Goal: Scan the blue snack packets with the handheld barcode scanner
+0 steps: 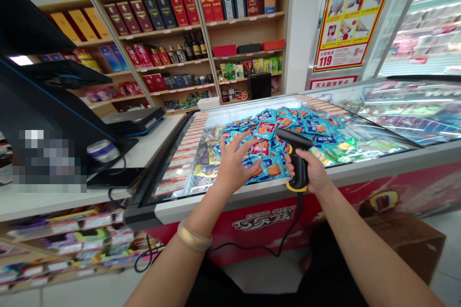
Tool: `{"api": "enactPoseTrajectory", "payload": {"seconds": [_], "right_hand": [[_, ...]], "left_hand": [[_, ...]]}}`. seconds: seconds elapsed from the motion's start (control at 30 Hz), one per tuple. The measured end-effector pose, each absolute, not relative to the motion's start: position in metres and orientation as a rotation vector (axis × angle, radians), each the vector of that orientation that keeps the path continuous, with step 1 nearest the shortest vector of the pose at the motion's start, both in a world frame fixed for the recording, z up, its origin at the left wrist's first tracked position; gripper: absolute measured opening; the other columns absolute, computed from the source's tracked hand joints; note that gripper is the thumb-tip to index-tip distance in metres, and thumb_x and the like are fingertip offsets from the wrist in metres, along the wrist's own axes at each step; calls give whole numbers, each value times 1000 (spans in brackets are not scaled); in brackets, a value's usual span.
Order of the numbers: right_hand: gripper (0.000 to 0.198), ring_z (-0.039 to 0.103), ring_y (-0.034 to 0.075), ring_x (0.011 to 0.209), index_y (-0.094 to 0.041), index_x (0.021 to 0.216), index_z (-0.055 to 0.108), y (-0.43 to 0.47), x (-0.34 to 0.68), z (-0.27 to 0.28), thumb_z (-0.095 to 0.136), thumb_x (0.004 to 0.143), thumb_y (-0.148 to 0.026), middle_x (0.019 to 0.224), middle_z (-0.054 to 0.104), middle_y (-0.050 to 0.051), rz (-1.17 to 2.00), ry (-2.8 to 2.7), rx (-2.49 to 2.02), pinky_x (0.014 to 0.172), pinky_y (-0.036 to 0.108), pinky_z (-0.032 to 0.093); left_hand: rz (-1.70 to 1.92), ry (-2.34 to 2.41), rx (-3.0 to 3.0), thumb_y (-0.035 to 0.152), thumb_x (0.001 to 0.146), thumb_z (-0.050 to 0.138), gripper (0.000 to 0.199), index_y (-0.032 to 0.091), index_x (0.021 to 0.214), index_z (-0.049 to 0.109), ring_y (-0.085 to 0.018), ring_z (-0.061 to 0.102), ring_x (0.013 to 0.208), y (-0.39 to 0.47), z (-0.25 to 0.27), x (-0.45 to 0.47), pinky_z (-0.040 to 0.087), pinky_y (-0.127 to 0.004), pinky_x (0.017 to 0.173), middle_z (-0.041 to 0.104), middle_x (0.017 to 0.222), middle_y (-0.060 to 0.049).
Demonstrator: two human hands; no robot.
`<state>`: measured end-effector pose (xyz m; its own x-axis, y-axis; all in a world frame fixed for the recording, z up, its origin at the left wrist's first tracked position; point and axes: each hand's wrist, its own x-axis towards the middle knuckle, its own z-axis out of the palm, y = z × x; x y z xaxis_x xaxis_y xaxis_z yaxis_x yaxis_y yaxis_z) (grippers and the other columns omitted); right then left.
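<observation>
A heap of small blue snack packets (266,127), some with red and orange print, lies on the glass top of a chest freezer (259,191). Over the near left side of the heap is my left hand (234,163), fingers spread and nothing held in it; whether it touches the packets I cannot tell. My right hand (313,170) is wrapped round the grip of a black and yellow barcode scanner (298,160). The scanner's head lies above the packets, tilted toward the left. From its base a black cable (279,249) hangs down the freezer's front and loops leftward.
To the left, a checkout counter (21,201) carries a dark terminal (46,96), a flat black device (133,120) and a phone (117,177). Shelves of boxed bottles (154,12) line the back. A cardboard box (406,240) stands on the floor at right.
</observation>
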<state>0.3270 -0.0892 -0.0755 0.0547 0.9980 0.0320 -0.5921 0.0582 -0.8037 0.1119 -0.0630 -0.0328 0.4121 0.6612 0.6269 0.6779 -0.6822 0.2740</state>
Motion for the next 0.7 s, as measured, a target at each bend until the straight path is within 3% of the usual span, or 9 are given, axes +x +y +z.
{"api": "enactPoseTrajectory", "payload": {"seconds": [0.1, 0.17, 0.43, 0.57, 0.7], "right_hand": [[25, 49, 11, 49, -19, 85, 60, -90, 327, -76, 69, 70, -36, 67, 58, 0, 1374, -732, -709, 39, 22, 40], [23, 48, 11, 49, -19, 86, 61, -90, 326, -76, 68, 71, -35, 66, 57, 0, 1354, -737, -694, 39, 22, 40], [22, 48, 9, 49, -19, 89, 61, -94, 307, -74, 67, 74, -35, 68, 56, -1, 1308, -748, -610, 41, 21, 41], [22, 47, 9, 49, -19, 88, 60, -93, 289, -69, 66, 74, -35, 68, 56, -1, 1363, -792, -544, 41, 21, 41], [25, 49, 9, 49, -18, 87, 60, -93, 278, -69, 70, 72, -35, 67, 57, -1, 1432, -820, -575, 40, 20, 41]], "left_hand": [[-1050, -1383, -2742, 38, 72, 77, 74, 25, 140, 50, -30, 55, 125, -58, -53, 99, 34, -52, 113, 61, 133, -13], [-967, -1479, -2801, 40, 65, 83, 83, 23, 139, 52, -33, 55, 124, -56, -64, 93, 40, -51, 108, 61, 133, -15], [-1181, -1505, -2862, 30, 66, 82, 68, 23, 131, 61, -30, 58, 123, -57, -80, 90, 44, -47, 108, 64, 130, -12], [-1701, -1638, -2722, 34, 68, 79, 61, 20, 125, 63, -28, 64, 113, -55, -83, 87, 49, -46, 103, 68, 122, -12], [-2697, -1947, -2326, 48, 85, 59, 40, 17, 110, 65, -24, 68, 101, -51, -78, 82, 57, -44, 90, 69, 112, -10]]}}
